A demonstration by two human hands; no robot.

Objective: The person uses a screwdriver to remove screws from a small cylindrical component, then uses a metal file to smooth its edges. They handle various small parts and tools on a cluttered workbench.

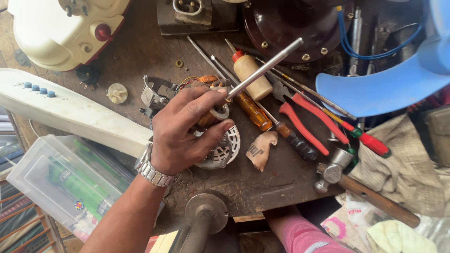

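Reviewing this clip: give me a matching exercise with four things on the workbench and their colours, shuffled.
Things:
1. fan blade
2. pliers
3. screwdriver by the thumb
4. fan column with buttons

Colours:
a. white
b. amber handle
c. blue
d. red handles

Pairs: 1-c, 2-d, 3-b, 4-a

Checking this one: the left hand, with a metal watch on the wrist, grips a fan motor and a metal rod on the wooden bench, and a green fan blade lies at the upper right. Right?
Not quite. The head view shows the fan blade at the upper right is blue, not green. The rest holds: the left hand, with a metal watch on the wrist, grips a fan motor and a metal rod on the wooden bench.
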